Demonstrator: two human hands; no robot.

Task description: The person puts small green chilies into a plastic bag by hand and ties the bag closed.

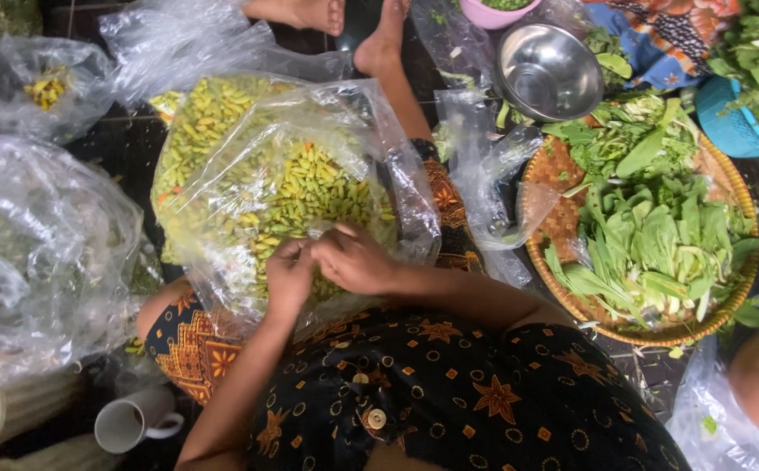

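Both hands, left hand (288,272) and right hand (353,259), pinch the chilli bag (249,174) edge together.

A dark tiled floor (126,148) carries everything here: clear plastic bags (39,253) at the left, a white mug (131,421) lying on its side, a round woven tray (563,222) heaped with leafy greens (659,235), a steel bowl (550,71), and a blue basket (728,126).

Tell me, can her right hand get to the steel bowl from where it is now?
Probably yes, with a stretch. The right hand rests on the bag of chillies, and the steel bowl sits open beyond loose plastic, beside the basket of greens. Nothing solid blocks the way.
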